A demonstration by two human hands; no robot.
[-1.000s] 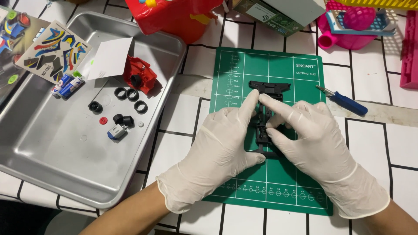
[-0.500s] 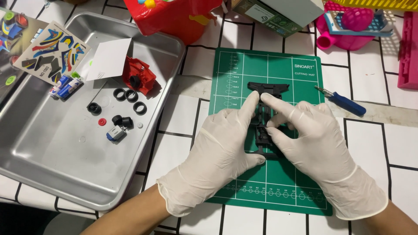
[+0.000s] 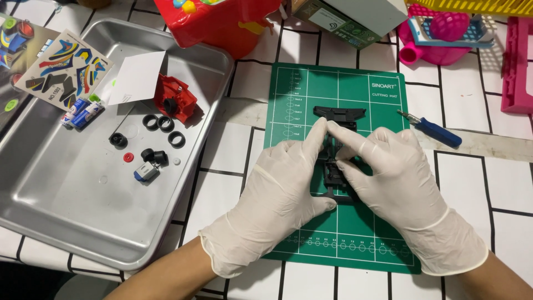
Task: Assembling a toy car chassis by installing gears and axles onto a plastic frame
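Both of my hands wear white gloves and rest on a green cutting mat [image 3: 355, 83]. A black plastic toy-car chassis [image 3: 338, 114] lies on the mat, its far end showing beyond my fingers. My left hand [image 3: 277, 194] holds the chassis from the left, index finger stretched forward along it. My right hand [image 3: 400, 183] grips it from the right, fingertips pressed on its middle. The near part of the chassis is mostly hidden under my fingers.
A metal tray [image 3: 66, 211] at left holds a red car part [image 3: 175, 99], several small black tyres [image 3: 158, 123], a small motor [image 3: 145, 172], batteries [image 3: 83, 113] and a sticker sheet [image 3: 64, 69]. A blue screwdriver [image 3: 433, 129] lies right of the mat. Red and pink toys stand at the back.
My hands and the chassis have stayed almost still; the fingertips shifted only slightly over the chassis.
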